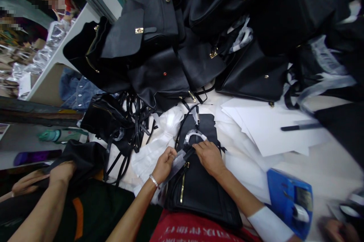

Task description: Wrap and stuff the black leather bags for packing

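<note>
A black backpack with a gold zip lies flat on the table in front of me, its top pointing away. My left hand, with a bracelet at the wrist, is closed on a strip of clear plastic wrap at the bag's left edge. Over the upper part of the bag, my right hand rests with bent fingers beside the handle, which is wrapped in white. What lies under its fingertips is too small to make out.
Black bags are piled across the back. White paper sheets with a dark-handled knife lie at right, near a blue box. White wrapping lies left of the backpack. Another person's hands hold black material at far left.
</note>
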`<state>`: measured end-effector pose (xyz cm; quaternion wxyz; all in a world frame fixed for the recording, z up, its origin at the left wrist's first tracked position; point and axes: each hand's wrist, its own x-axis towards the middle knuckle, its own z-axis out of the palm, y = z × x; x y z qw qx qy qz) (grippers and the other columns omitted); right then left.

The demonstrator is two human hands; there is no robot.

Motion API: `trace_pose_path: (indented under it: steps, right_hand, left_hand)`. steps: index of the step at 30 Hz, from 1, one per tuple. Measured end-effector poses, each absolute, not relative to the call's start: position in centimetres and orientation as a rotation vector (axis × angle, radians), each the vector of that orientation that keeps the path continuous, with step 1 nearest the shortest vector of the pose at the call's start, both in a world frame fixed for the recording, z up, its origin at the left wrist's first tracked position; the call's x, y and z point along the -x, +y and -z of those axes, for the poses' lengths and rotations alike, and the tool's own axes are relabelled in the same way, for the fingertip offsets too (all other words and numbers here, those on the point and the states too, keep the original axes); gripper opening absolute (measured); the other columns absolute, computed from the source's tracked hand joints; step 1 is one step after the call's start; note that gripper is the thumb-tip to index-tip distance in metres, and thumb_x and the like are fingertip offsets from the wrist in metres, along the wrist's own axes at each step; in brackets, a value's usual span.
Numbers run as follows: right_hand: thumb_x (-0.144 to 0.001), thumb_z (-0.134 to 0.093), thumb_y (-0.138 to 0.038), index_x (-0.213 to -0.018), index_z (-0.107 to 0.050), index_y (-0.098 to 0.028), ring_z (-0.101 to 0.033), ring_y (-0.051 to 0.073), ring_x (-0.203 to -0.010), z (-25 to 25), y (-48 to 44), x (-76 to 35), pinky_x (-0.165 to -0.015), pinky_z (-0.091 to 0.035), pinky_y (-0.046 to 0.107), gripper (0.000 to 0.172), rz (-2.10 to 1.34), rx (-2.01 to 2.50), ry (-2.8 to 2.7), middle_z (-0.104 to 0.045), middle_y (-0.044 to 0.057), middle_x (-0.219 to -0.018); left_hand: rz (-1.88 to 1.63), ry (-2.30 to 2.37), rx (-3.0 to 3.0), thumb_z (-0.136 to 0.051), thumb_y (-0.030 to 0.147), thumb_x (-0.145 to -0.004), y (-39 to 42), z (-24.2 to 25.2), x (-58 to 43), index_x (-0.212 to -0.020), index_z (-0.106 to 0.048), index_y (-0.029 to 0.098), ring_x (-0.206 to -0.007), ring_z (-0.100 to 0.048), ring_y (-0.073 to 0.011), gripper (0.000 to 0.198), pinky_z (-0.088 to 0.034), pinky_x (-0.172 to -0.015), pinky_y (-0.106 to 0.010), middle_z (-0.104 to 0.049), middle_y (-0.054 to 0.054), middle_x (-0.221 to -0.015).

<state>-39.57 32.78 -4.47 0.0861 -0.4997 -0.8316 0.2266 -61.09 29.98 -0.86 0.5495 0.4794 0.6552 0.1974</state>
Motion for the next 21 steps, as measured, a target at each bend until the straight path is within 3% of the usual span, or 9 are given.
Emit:
trace_pose_path:
  steps: [4,9,15,21]
  right_hand:
    - [-0.092,-0.045,-0.021,-0.111,-0.059,-0.022,-0.05,0.024,-0.094,4.7,32.4,39.7,-0.078,-0.036,0.036,0.024,-0.664,1.52,-2.455,-0.063,0.007,-0.093]
    - [-0.092,-0.044,-0.02,-0.118,-0.056,-0.02,-0.051,0.024,-0.097,5.1,32.2,39.8,-0.08,-0.039,0.036,0.03,-0.661,1.539,-2.42,-0.064,0.008,-0.098]
    - [-0.091,-0.043,-0.017,-0.133,-0.045,-0.025,-0.051,0.022,-0.107,6.1,31.3,38.8,-0.088,-0.04,0.035,0.042,-0.649,1.488,-2.39,-0.06,0.006,-0.119]
    - [-0.088,-0.046,-0.015,-0.135,-0.044,-0.021,-0.051,0.024,-0.11,6.2,30.3,39.5,-0.086,-0.041,0.036,0.047,-0.534,1.564,-2.392,-0.06,0.011,-0.12]
  left_hand:
    - [-0.364,1.43,-1.019,-0.045,0.037,-0.087,30.2,-0.1,61.8,-0.086,-0.058,0.017,-0.062,-0.041,-0.0107,0.023,-0.032,-0.06,-0.022,-0.05,0.003,-0.07]
    - [-0.391,1.448,-0.926,-0.064,0.035,-0.075,30.0,-0.1,61.6,-0.071,-0.053,0.015,-0.059,-0.04,-0.0093,0.023,-0.029,-0.058,-0.021,-0.047,0.005,-0.062]
    - [-0.478,1.572,-0.925,-0.061,0.036,-0.077,30.0,0.3,60.7,-0.063,-0.049,0.016,-0.055,-0.036,-0.0086,0.027,-0.027,-0.055,-0.021,-0.042,0.006,-0.056]
    - [-0.526,1.678,-0.99,-0.057,0.039,-0.08,30.4,0.0,59.4,-0.067,-0.052,0.017,-0.056,-0.04,-0.009,0.026,-0.03,-0.055,-0.02,-0.045,0.006,-0.058]
